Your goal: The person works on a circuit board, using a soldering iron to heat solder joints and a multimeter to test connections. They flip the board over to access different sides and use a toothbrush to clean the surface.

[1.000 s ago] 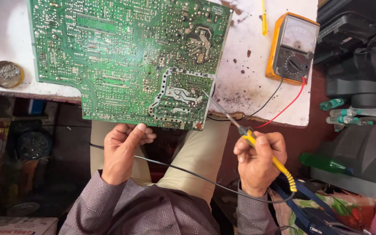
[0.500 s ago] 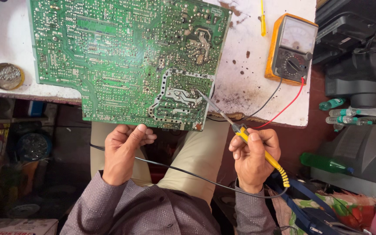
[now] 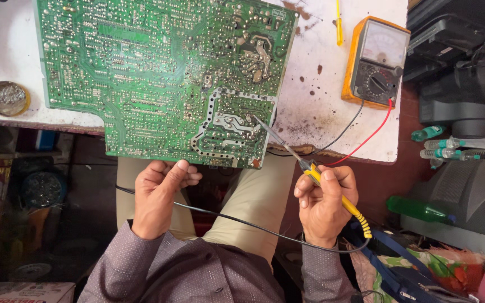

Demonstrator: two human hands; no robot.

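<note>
Bright, even light is falling from above on the white desk; the space under it is lying in dim shadow. Everything is staying sharp, without glare.

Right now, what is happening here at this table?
A seated person holds a yellow-handled soldering iron in the right hand, its tip on the solder side of a large green circuit board. The left hand grips the board's near edge, which overhangs the white table. An orange multimeter sits at the right, and a small tin at the left.
</note>
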